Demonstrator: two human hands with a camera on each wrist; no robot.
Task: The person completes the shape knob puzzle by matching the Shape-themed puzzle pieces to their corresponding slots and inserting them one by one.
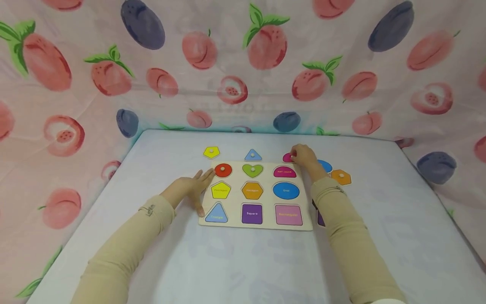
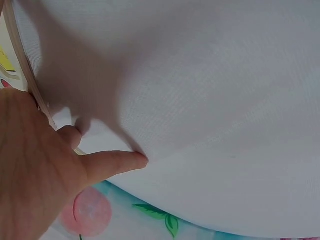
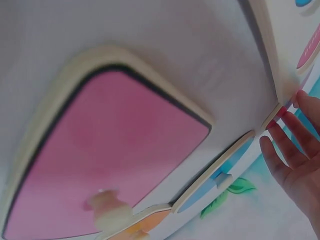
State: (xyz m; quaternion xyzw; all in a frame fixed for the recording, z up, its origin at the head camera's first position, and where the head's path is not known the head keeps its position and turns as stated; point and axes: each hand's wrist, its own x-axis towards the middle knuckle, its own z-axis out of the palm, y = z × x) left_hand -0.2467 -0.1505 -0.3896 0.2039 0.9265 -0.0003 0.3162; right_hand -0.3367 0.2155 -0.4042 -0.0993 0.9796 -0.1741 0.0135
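A cream shape-puzzle board [image 1: 231,219] lies on the white table. My left hand [image 1: 193,187] rests along its left edge with spread, straight fingers. At the board's far right corner my right hand [image 1: 303,157] pinches the magenta half-round piece [image 1: 287,157], just beyond the printed half-round slot [image 1: 284,172]. The right wrist view has the fingertips on that magenta piece [image 3: 276,118]. A red circle piece [image 1: 223,170] and a green heart piece [image 1: 252,170], both knobbed, sit in the board's top row.
Beyond the board lie a yellow pentagon piece [image 1: 211,152] and a light blue triangle piece [image 1: 252,155]. Right of it are a blue oval piece [image 1: 325,165], an orange hexagon piece [image 1: 341,177], a pink rectangle piece [image 3: 115,135] and a purple piece [image 1: 321,220] partly hidden by the sleeve.
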